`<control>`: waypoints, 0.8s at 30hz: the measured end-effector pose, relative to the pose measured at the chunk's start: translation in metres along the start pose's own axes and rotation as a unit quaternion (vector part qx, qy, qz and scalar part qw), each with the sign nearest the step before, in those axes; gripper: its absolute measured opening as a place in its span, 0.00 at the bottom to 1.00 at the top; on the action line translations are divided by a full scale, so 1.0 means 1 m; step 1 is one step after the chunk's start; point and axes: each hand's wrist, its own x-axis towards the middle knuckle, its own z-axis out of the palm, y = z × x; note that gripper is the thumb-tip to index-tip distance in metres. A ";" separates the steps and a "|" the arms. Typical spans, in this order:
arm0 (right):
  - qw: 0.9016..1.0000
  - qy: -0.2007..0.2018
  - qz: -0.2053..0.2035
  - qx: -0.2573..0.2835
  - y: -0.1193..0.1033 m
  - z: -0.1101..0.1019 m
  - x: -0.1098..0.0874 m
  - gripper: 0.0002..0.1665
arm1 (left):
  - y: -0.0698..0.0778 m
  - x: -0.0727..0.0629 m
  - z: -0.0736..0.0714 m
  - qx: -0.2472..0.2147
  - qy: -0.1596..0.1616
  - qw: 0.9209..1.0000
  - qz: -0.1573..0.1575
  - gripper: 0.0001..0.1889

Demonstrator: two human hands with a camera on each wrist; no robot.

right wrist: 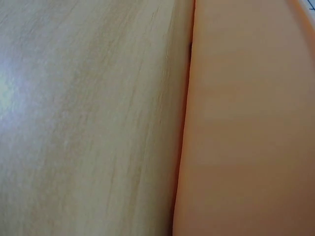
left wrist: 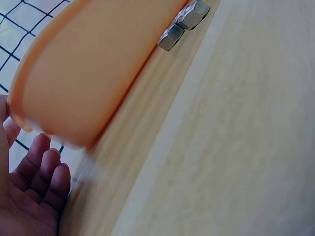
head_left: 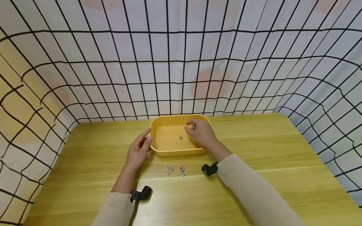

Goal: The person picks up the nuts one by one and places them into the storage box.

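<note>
A yellow plastic tray point(head_left: 172, 153) stands on the table, with one small metal hex nut point(head_left: 180, 137) on its floor. My left hand point(head_left: 137, 153) is at the tray's left end, thumb and index fingertips against the outside of the rim; the other fingers are loosely bent beside the wall in the left wrist view. Over the tray's right part is my right hand point(head_left: 202, 133), its thumb and index finger bent towards each other with a small gap, nothing visible between them. In front of the tray lie more hex nuts point(head_left: 168, 172), three in a left cluster and two point(head_left: 182, 169) in a right one.
The wooden table point(head_left: 268, 150) spreads to both sides of the tray. A black grid net point(head_left: 176, 61) rises behind the table and along both sides. Each wrist wears a black camera, such as the left wrist camera point(head_left: 142, 193).
</note>
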 end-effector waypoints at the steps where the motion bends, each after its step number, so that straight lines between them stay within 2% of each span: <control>1: 1.000 0.004 0.001 0.009 0.000 0.000 0.000 0.12 | 0.000 0.000 0.000 -0.001 -0.001 1.000 0.000 0.25; 8: 0.996 0.053 0.004 0.065 0.003 0.000 -0.004 0.16 | -0.001 -0.004 -0.001 -0.002 -0.005 1.000 -0.009 0.25; 14: 0.987 0.094 -0.009 0.129 0.004 -0.001 -0.007 0.14 | 0.000 -0.004 -0.003 0.002 -0.002 1.000 -0.004 0.24; 18: 0.978 0.116 -0.039 0.169 0.006 -0.001 -0.009 0.14 | -0.001 -0.002 -0.002 0.000 -0.002 1.000 -0.001 0.24; 24: 0.962 0.169 -0.107 0.185 0.004 -0.006 -0.017 0.11 | -0.001 0.001 0.000 0.000 0.000 1.000 0.009 0.25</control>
